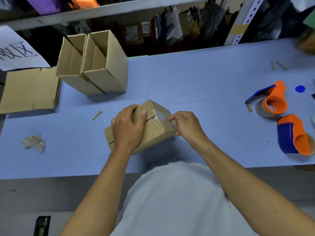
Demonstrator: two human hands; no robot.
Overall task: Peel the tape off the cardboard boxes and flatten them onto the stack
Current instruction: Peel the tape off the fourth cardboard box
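Note:
A small brown cardboard box (154,129) lies on the blue table (204,79) in front of me, its flap seam covered by clear tape (159,114). My left hand (127,126) grips the box from above, thumb pressed by the seam. My right hand (186,126) pinches the loose end of the tape at the box's right corner. A stack of flattened cardboard (29,90) lies at the left edge of the table.
Two open upright boxes (95,68) stand at the back left. Two orange-and-blue tape dispensers (271,101) (296,136) lie on the right, with a blue cap (300,88) behind them. A crumpled wad of used tape (33,143) sits on the left. Shelving rises behind the table.

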